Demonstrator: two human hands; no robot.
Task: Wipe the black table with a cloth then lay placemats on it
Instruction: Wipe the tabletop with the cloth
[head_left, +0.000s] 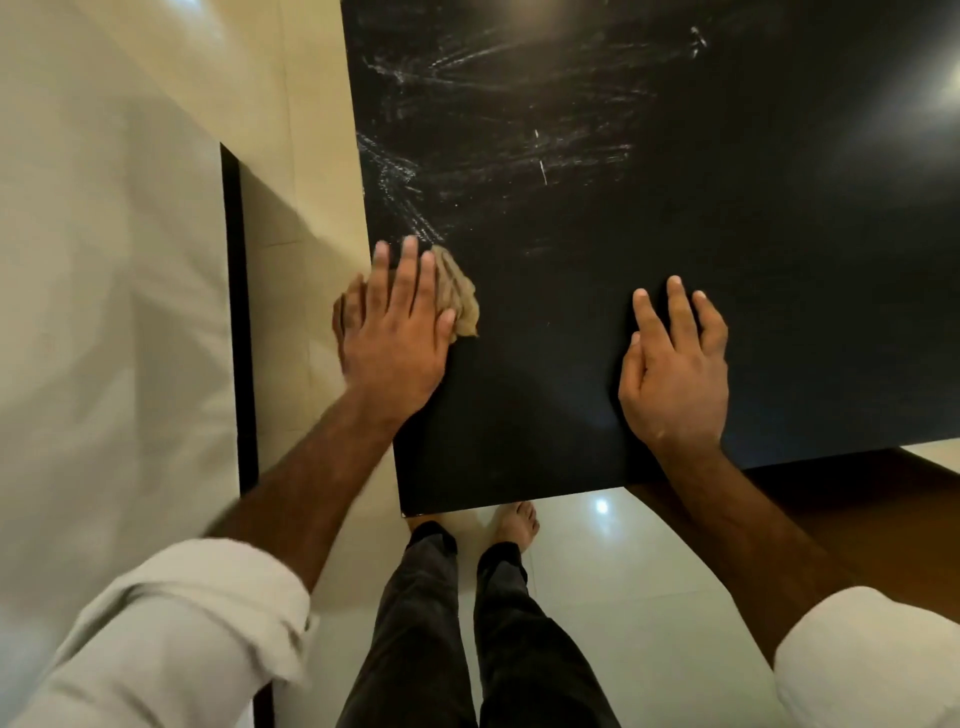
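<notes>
The black table (675, 208) fills the upper right of the head view, with whitish wet streaks across its far left part. A crumpled beige cloth (460, 293) lies at the table's left edge. My left hand (397, 322) presses flat on the cloth with straight fingers, partly past the table's edge. My right hand (675, 364) rests flat on the bare tabletop near the front edge, fingers spread. No placemats are in view.
A cream wall (104, 260) with a dark vertical strip (240, 312) runs close along the table's left side. Glossy light floor tiles (623, 571) lie below the table's front edge, where my legs and bare feet (514, 525) stand.
</notes>
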